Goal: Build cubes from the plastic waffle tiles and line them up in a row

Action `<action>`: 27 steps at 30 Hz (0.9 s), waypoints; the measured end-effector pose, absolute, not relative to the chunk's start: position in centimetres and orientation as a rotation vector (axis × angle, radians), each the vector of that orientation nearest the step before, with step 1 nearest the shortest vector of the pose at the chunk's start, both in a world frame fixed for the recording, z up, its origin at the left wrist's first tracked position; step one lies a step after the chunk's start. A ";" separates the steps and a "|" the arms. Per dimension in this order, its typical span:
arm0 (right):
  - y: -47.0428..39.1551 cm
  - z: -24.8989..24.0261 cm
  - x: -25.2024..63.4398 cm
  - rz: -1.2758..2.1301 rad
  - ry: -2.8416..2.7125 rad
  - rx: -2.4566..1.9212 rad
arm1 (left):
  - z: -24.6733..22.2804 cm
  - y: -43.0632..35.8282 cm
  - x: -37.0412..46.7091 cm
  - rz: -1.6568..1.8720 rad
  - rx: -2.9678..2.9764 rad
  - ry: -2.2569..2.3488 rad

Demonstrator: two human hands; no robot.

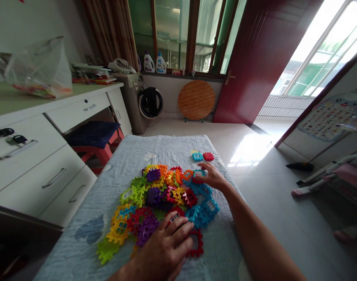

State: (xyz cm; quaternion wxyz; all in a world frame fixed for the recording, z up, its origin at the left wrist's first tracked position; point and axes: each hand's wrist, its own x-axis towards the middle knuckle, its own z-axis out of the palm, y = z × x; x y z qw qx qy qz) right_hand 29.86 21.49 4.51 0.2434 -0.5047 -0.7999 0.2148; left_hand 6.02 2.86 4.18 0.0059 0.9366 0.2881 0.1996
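Observation:
A heap of colourful plastic interlocking building tiles with notched edges (154, 195) covers the middle of the cloth-covered table (172, 146). My left hand (174, 244) lies over the near side of the heap, fingers spread, above a red tile (197, 244) with a square opening. At the heap's far right, my right hand (213, 176) has its thumb and fingers around a blue tile (199, 173), partly hidden by them. Several blue tiles (203, 210) lie between the two hands. Beyond my right hand, a blue window tile (197, 156) and a red tile (208, 156) lie apart from the heap.
On the left stand a white drawer desk (75, 156) and a red stool (100, 150) with a dark cushion. A washing machine (137, 103), a round folded tabletop (196, 100) and a red door (251, 58) are at the back. A pink chair (342, 175) stands right.

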 end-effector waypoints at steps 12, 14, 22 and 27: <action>22.2 5.2 32.7 0.643 -2.280 -1.395 | 7.1 4.1 4.7 0.714 2.721 1.157; 22.1 5.2 32.8 0.548 -2.380 -1.426 | 7.7 5.0 4.1 0.721 2.701 1.178; 21.8 5.2 32.4 0.311 -2.420 -1.612 | 7.5 10.3 -1.7 0.901 2.635 1.633; 20.3 6.8 32.2 0.562 -2.615 -1.526 | 4.6 12.1 -7.7 1.038 2.317 1.944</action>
